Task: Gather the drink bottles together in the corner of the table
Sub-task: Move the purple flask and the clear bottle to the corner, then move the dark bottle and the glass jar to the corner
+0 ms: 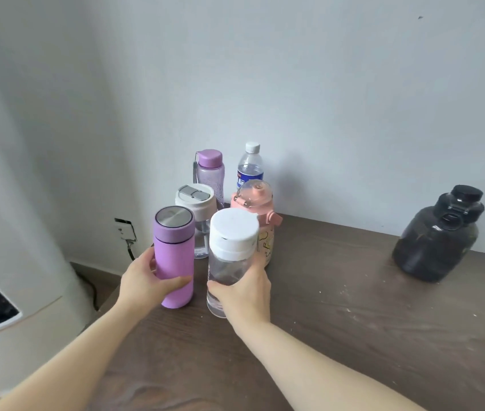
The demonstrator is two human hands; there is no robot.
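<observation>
The left hand [146, 281] grips a matte purple flask [173, 256] with a steel lid; the right hand [245, 292] grips a clear plastic bottle [229, 259] with a white cap, both at the corner of the dark wood-grain surface [339, 321].

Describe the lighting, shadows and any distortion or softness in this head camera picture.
Head view: soft, even daylight with no harsh glare; faint shadows fall on the wall right of the clustered bottles and around the black jug. Wide-angle bending curves the white appliance at left. The left hand on the purple flask and right hand on the clear bottle look fairly sharp; edges soften.
</observation>
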